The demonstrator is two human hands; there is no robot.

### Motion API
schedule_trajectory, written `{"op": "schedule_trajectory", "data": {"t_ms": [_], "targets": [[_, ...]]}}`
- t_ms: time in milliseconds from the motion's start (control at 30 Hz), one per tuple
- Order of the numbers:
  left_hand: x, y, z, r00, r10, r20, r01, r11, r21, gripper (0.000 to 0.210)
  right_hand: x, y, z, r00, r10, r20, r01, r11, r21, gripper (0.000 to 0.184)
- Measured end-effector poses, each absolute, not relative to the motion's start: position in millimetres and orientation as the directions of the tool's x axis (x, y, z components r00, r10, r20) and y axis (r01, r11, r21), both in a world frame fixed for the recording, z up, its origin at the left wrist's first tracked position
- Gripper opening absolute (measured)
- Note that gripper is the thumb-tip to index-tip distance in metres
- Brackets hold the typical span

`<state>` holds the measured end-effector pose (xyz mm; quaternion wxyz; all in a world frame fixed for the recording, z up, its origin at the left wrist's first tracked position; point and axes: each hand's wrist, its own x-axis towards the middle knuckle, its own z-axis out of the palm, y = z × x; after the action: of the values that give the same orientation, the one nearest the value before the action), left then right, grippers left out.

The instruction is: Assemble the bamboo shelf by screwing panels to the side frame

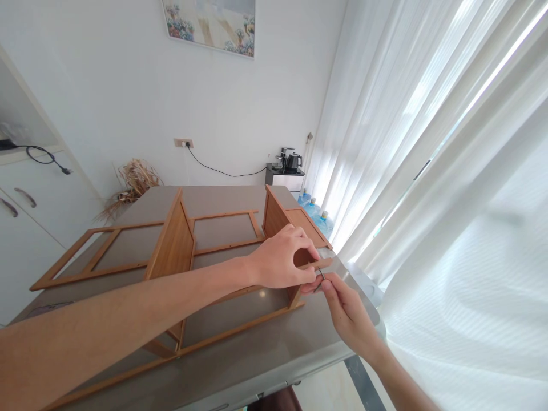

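A partly joined wooden shelf frame (240,335) lies on the table, with upright panels standing across its rails. My left hand (280,257) reaches over it, and its thumb and fingers are closed around the end of a wooden bar (322,264) at the right side. Just below that bar end, my right hand (349,308) pinches a thin, bent metal hex key (319,285). The key's upper end meets the bar near my left fingertips. Whether it sits in a screw is hidden by the fingers.
The grey table (274,359) has a rounded right edge. White curtains (454,171) hang to the right. Behind the table stand a small cabinet (295,181) with a black kettle (294,161) and several water bottles (322,220). Dried stalks (136,178) are at the back left.
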<state>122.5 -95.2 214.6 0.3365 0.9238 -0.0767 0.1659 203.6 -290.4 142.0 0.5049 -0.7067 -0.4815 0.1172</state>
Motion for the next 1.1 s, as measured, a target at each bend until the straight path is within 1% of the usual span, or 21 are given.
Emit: {"op": "schedule_trajectory", "data": {"t_ms": [100,200,267,300,433,533,633,767,967,1100], "targets": [[123.1,-95.5,214.3,0.932,-0.027,0.362,-0.253,-0.764,0.594,0.022,199.1,-285.7,135.3,0.55,0.773,0.317,0.462,0.034,-0.886,0.026],[123.3,-95.9,214.7,0.933,-0.026,0.359,-0.25,-0.765,0.594,0.022,194.3,-283.8,128.1,0.573,0.753,0.322,0.391,0.094,-0.915,0.029],[123.1,-96.3,215.4,0.933,-0.026,0.358,-0.248,-0.768,0.591,0.022,192.5,-285.4,124.0,0.566,0.747,0.349,0.408,0.115,-0.906,0.029],[122.8,-96.6,215.7,0.934,-0.026,0.357,-0.247,-0.771,0.587,0.022,192.6,-287.3,122.6,0.555,0.744,0.372,0.446,0.111,-0.888,0.028],[122.0,-97.9,216.3,0.936,-0.018,0.352,-0.233,-0.781,0.579,0.022,200.7,-298.8,125.3,0.483,0.737,0.473,0.683,0.021,-0.73,0.02],[121.9,-98.6,216.3,0.937,-0.016,0.35,-0.231,-0.778,0.584,0.022,209.5,-305.2,136.4,0.435,0.759,0.484,0.78,-0.049,-0.624,0.019],[122.3,-99.0,217.1,0.935,-0.021,0.354,-0.24,-0.773,0.587,0.02,213.2,-305.9,150.7,0.377,0.782,0.496,0.851,-0.081,-0.52,0.021],[123.1,-98.2,218.8,0.938,-0.035,0.345,-0.249,-0.76,0.6,0.021,212.3,-301.7,164.3,0.304,0.815,0.494,0.91,-0.095,-0.404,0.02],[123.8,-96.5,218.9,0.944,-0.058,0.325,-0.261,-0.735,0.626,0.023,214.8,-298.3,169.1,0.269,0.813,0.517,0.947,-0.126,-0.295,0.021],[124.3,-94.7,219.2,0.941,-0.078,0.329,-0.277,-0.736,0.618,0.023,217.6,-297.5,168.1,0.227,0.808,0.543,0.968,-0.125,-0.218,0.02]]}}
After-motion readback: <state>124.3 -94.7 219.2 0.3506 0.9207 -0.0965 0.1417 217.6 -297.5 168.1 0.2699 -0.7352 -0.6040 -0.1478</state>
